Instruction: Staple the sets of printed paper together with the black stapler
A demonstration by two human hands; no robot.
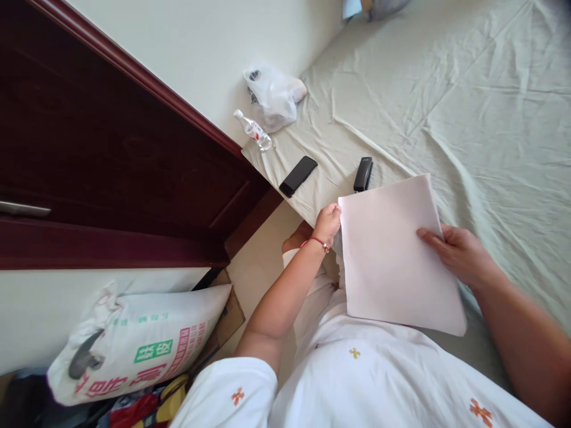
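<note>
A stack of white paper sheets (pixel 392 255) is held over the edge of a bed covered with a pale green sheet (pixel 468 101). My left hand (pixel 328 223) grips the stack's upper left corner, fingers closed on it; a red string circles that wrist. My right hand (pixel 455 252) holds the right edge, thumb lying on top of the paper. A black stapler (pixel 363 173) lies on the bed just beyond the paper's top edge. A black phone (pixel 298 176) lies left of the stapler near the bed's corner.
A small plastic water bottle (pixel 253 129) and a white plastic bag (pixel 274 95) lie by the wall on the bed. A dark wooden door (pixel 111 160) stands at left. A printed white sack (pixel 138 345) sits on the floor below.
</note>
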